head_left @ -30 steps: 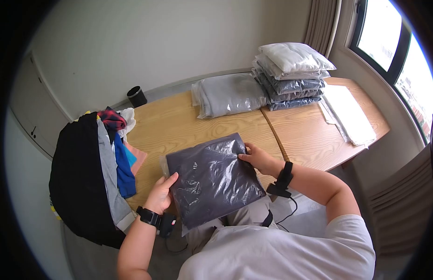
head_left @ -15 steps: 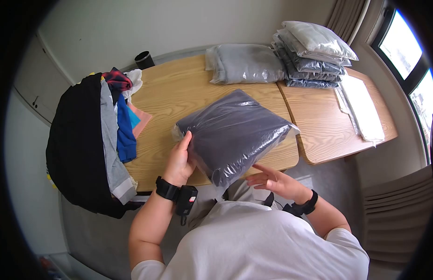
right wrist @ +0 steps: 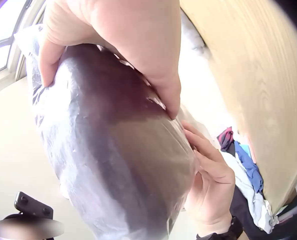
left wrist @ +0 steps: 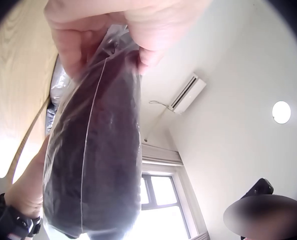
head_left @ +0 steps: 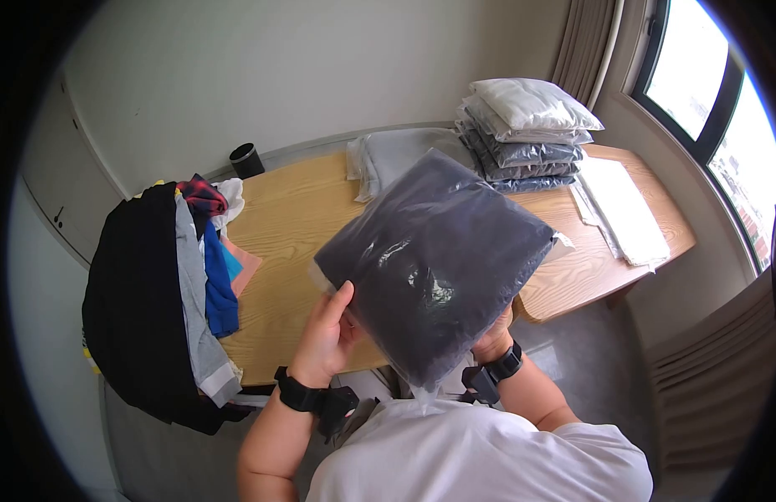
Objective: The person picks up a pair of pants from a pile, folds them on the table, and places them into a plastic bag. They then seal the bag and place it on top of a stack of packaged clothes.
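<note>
A folded dark garment in a clear plastic bag (head_left: pixel 438 259) is held up in front of the person's body, turned cornerwise and overlapping the table in the head view. My left hand (head_left: pixel 323 336) grips its left edge, thumb on the upper face and fingers beneath. Along the lower right edge my right hand (head_left: pixel 493 336) grips it, mostly hidden under the bag. In the left wrist view, the left thumb and fingers pinch the bag's edge from both sides. The right wrist view has the right hand (right wrist: pixel 118 45) clasping the package's thickness, thumb and fingers on opposite faces.
On the wooden table (head_left: pixel 279 209), a grey bagged garment (head_left: pixel 396 155) lies beside a stack of bagged clothes (head_left: pixel 526 138). White flat bags (head_left: pixel 626 213) lie at the right. Loose clothes (head_left: pixel 212 276) are heaped at the left edge. A black bin (head_left: pixel 246 161) stands behind.
The bagged garment has been turned and raised from near the lap. My right hand let go of its right side, passed below, and now grips the lower right edge; the left hand kept hold.
</note>
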Motion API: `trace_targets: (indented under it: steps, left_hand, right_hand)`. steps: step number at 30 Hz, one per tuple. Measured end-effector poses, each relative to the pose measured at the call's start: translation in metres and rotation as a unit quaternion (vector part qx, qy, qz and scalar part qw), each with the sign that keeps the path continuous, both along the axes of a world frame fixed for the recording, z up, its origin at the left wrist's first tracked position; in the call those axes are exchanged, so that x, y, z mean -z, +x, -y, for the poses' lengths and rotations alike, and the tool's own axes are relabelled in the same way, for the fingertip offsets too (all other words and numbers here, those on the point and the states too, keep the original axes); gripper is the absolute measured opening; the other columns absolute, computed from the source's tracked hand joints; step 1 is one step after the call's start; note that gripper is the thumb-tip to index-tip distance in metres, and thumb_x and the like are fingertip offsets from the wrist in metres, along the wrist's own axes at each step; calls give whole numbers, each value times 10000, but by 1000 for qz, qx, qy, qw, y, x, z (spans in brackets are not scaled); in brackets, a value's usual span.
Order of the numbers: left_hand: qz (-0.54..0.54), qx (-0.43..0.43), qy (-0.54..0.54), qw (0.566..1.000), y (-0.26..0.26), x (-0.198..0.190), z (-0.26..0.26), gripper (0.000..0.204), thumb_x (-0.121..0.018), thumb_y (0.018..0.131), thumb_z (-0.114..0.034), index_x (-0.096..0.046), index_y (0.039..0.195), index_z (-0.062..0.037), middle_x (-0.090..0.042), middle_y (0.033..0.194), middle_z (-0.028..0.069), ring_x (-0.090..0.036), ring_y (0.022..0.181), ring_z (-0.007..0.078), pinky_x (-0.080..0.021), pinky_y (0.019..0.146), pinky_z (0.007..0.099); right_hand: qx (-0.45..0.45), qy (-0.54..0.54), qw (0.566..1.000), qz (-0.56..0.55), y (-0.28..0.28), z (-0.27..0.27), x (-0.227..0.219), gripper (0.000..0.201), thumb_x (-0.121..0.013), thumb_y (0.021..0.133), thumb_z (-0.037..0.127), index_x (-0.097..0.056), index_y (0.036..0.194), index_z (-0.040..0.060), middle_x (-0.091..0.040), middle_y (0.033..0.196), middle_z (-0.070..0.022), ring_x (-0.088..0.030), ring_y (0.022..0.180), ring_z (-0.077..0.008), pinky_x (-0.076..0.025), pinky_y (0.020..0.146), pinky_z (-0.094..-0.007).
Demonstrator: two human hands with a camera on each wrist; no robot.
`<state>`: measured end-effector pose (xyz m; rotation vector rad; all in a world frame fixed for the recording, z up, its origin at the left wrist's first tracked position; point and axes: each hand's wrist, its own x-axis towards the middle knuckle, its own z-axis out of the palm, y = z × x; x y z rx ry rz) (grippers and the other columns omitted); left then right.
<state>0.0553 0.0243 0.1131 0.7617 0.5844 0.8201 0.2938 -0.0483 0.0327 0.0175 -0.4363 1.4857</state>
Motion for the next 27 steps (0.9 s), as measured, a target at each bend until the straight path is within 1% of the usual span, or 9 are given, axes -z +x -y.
trace_targets:
  steps: [3, 6, 8, 9, 14, 18, 22, 26, 27]
  left_hand:
    - [-19, 36, 44, 998, 18, -21, -3, 374, -557, 946, -379, -562, 1144, -62, -656, 1044, 26, -637, 920, 105, -518, 780, 260]
    - [17, 71, 114, 991, 46, -40, -8, 465, -458, 967, -478, -561, 1187, -81, -649, 1092, 51, -634, 947, 144, -522, 813, 294]
    - [46, 92, 137, 985, 60, -44, -12, 563, -388, 969, -538, -499, 1265, -72, -621, 1168, 84, -624, 1009, 179, -525, 837, 313]
    - [65, 105, 121, 985, 66, -37, -18, 572, -362, 972, -546, -490, 1251, -63, -594, 1219, 128, -609, 1062, 219, -523, 852, 330]
    - [35, 116, 44, 992, 72, -9, -22, 559, -336, 978, -545, -507, 1184, -54, -589, 1214, 176, -601, 1081, 271, -527, 844, 337]
    - [33, 73, 0, 997, 55, 15, -29, 551, -362, 968, -552, -504, 1173, -61, -587, 1212, 179, -608, 1059, 263, -532, 803, 323]
    - [22, -30, -31, 999, 22, 27, -38, 552, -390, 954, -567, -509, 1149, -64, -595, 1165, 144, -614, 987, 233, -529, 752, 296]
    - [17, -146, -83, 986, -17, 45, -43, 522, -437, 940, -566, -509, 1119, -81, -595, 1107, 104, -597, 926, 197, -496, 723, 279]
    - [15, -147, -82, 986, -24, 47, -41, 522, -437, 940, -566, -509, 1119, -81, -595, 1107, 104, -597, 926, 197, -496, 723, 279]
  right_hand:
    - [30, -24, 999, -6, 18, 2, -12, 644, -707, 781, 469, -546, 1253, 61, -580, 1248, -116, -541, 1152, -289, -436, 998, -483]
    - [60, -24, 998, -24, 43, -1, -22, 671, -696, 786, 481, -517, 1282, 67, -560, 1265, -118, -515, 1177, -290, -417, 1015, -492]
    - [123, -69, 990, -18, 65, -6, -30, 703, -699, 782, 490, -488, 1310, 77, -540, 1283, -119, -487, 1200, -294, -393, 1035, -499]
    - [126, -65, 990, -15, 74, -8, -43, 703, -699, 782, 490, -488, 1310, 77, -540, 1283, -119, -487, 1200, -294, -393, 1035, -499]
    - [265, 69, 961, 40, 140, -27, -118, 706, -692, 782, 500, -490, 1315, 83, -528, 1318, -119, -466, 1237, -311, -363, 1056, -511]
    - [138, 229, 963, 35, 213, -73, -173, 701, -705, 792, 439, -465, 1342, 78, -496, 1355, -153, -443, 1262, -344, -305, 1085, -558]
    - [204, 171, 963, 39, 249, -121, -216, 580, -719, 783, 384, -555, 1259, 96, -555, 1306, -90, -478, 1238, -301, -312, 1090, -515]
    - [203, 142, 967, 54, 293, -167, -207, 559, -692, 798, 390, -544, 1260, 113, -549, 1298, -80, -456, 1249, -302, -264, 1115, -514]
    - [202, 142, 968, 52, 301, -173, -200, 559, -692, 798, 390, -544, 1260, 113, -549, 1298, -80, -456, 1249, -302, -264, 1115, -514]
